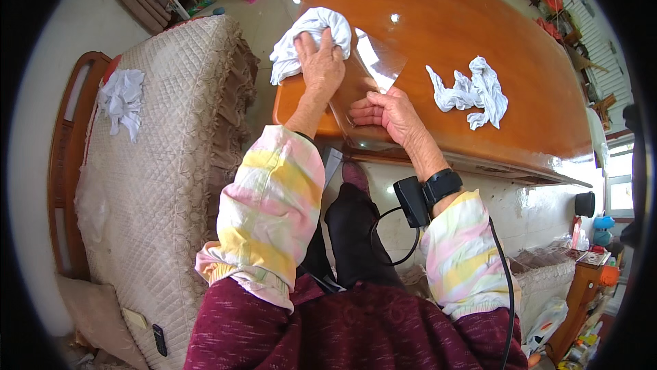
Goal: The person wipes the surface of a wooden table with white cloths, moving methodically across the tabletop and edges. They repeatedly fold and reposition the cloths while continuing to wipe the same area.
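Observation:
My left hand (322, 64) presses on a bunched white cloth (328, 21) at the left end of a glossy orange-brown wooden table (421, 31). My right hand (387, 113) grips the edge of a clear plastic sheet (392, 62), which is folded back over itself and catches a bright glare. Bare wood (292, 103) shows at the table's left corner, where the sheet is lifted away. A second crumpled white cloth (487, 95) lies on the table, right of my right hand.
To the left stands a sofa with a quilted beige cover (169, 113); a white cloth (123, 100) hangs over its back. A remote control (159, 340) lies on the seat near a cushion (97, 313). A black cable (500, 257) runs along my right sleeve.

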{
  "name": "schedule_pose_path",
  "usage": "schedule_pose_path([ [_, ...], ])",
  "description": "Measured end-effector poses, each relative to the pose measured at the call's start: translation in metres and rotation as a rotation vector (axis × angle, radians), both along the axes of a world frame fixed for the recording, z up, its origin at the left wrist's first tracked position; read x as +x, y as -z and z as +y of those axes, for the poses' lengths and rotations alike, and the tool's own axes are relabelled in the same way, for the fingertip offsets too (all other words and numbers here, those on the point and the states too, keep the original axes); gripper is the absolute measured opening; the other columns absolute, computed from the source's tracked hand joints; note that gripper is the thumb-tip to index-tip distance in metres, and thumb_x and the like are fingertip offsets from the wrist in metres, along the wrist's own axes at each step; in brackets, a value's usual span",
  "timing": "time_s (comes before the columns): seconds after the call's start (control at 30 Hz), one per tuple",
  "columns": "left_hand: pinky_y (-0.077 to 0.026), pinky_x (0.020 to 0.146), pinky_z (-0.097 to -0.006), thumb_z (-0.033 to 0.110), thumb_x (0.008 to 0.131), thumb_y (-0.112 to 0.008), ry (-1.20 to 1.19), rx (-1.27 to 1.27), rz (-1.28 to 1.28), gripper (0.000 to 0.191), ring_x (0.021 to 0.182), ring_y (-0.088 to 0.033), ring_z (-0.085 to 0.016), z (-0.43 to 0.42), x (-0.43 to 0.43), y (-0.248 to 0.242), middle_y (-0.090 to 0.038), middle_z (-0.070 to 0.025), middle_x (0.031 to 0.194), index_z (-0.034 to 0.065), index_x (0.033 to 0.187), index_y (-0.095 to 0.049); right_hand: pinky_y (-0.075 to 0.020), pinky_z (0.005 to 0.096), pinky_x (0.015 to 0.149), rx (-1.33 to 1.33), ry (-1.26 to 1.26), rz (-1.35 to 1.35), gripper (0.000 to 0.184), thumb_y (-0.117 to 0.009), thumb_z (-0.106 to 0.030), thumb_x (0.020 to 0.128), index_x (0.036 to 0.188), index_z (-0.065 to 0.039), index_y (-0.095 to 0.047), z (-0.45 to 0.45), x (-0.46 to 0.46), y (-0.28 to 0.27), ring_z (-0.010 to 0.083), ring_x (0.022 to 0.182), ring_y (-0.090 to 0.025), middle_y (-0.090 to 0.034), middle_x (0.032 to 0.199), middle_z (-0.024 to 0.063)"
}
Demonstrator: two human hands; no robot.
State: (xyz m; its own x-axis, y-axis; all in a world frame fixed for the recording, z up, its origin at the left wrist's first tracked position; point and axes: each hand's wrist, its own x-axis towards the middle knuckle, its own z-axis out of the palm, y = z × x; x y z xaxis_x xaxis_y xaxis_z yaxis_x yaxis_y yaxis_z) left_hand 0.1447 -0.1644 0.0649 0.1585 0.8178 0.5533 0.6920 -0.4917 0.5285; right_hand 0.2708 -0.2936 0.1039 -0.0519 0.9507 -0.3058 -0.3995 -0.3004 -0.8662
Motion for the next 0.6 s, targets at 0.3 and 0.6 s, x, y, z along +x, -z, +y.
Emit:
schedule_pose_path([
  [0.3,-0.034,0.099,-0.0423,0.021,0.088,-0.045,0.427,-0.172,0.158,0.037,0.121,-0.040,-0.034,-0.035,0.010,-0.030,-0.045,-0.0174,0.128,0.0123,0.124,-0.048,-0.0573,0.0312,0.068,0.066,0.001,-0.137,0.035,-0.043,-0.008,0.091,0.125,-0.005,-0.045,-0.004,-0.008,-0.007,0.0213,0.078,-0.067,-0.064,0.093,0.0142],
  [0.6,-0.038,0.098,-0.0363,0.014,0.086,-0.045,0.744,-0.224,-0.168,0.032,0.112,-0.049,-0.037,-0.065,0.017,-0.041,-0.060,-0.0199,0.109,0.0083,0.112,-0.062,-0.0573,0.0309,0.057,0.129,0.039,-0.246,0.027,-0.051,-0.013,0.089,0.113,-0.001,-0.051,-0.007,-0.011,0.002,0.0186,0.068,-0.066,-0.064,0.090,0.0107],
])
